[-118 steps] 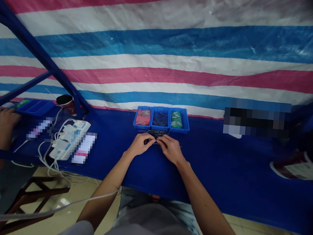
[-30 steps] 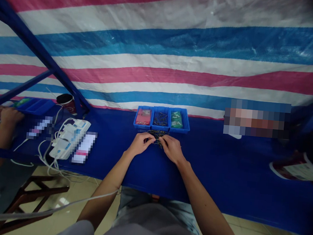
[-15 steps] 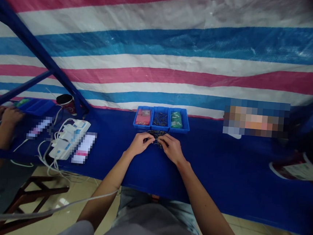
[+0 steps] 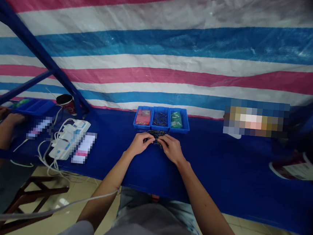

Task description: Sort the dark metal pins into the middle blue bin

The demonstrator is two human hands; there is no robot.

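My left hand (image 4: 141, 143) is closed in a pinch, thumb against fingertips, over the near edge of a loose pile of slim dark screw-like pieces (image 4: 156, 133). Facing it, my right hand (image 4: 170, 145) pinches too, its fingertips only a little apart from the left ones. A small thin piece seems to lie between the two pinches; its kind is too small to tell. Just behind the pile stand three joined blue bins: the left bin (image 4: 134, 122) has a pink packet, the middle bin (image 4: 159, 128) more dark slim pieces, the right bin (image 4: 187, 127) a green-and-white packet.
On the blue table (image 4: 222, 181), a white power strip (image 4: 66, 142) with tangled cables and a blurred phone (image 4: 84, 148) lie left. A dark red cup (image 4: 67, 104) stands behind them, another container (image 4: 294, 167) far right. A co-worker's hand (image 4: 13, 119) is beside a blue tray (image 4: 41, 106).
My two hands keep the same pinch and place over the pile. At the far left, the co-worker's nearer hand has shifted slightly and changed its pose.
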